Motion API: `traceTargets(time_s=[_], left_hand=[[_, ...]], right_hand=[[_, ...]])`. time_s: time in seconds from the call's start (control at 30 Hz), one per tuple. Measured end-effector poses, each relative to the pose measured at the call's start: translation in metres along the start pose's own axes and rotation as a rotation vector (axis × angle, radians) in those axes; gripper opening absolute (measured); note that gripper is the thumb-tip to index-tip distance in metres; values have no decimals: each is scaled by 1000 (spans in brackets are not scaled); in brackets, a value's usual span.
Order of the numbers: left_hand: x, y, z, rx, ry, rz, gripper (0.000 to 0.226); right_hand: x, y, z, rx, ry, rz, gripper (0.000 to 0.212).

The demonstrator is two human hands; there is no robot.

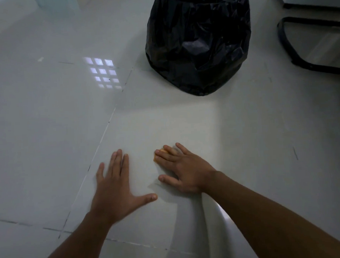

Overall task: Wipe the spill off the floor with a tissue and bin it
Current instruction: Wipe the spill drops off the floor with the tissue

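My right hand (183, 168) presses flat on the white tiled floor (48, 134), fingers spread over a tissue (160, 151). Only an orange-stained edge of the tissue peeks out by the fingertips; the rest is hidden under the palm. My left hand (114, 187) lies flat on the floor beside it, to the left, fingers spread, holding nothing. A bin lined with a black plastic bag (198, 41) stands on the floor straight ahead, beyond both hands. I cannot make out any spill on the tiles around the hands.
A black metal chair or table base (292, 51) rests on the floor at the far right. A bright window reflection (102, 73) shows on the tiles to the left of the bin. Dark grout lines cross the floor.
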State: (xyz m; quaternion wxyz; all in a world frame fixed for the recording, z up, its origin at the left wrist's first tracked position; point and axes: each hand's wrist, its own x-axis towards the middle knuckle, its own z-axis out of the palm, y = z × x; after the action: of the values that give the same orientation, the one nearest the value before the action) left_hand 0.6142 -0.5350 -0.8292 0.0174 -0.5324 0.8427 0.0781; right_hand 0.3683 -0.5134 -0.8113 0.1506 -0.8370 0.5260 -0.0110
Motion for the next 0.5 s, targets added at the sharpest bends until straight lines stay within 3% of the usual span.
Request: traceTargets(time_s=[0.27,0.5], left_hand=[[0,-1,-4,-11,-8,5,139],[2,2,-1,-11,11,17,138]], right_hand=[[47,25,-16,-11,27,223,65],[-35,89,-16,157,206,524,59]])
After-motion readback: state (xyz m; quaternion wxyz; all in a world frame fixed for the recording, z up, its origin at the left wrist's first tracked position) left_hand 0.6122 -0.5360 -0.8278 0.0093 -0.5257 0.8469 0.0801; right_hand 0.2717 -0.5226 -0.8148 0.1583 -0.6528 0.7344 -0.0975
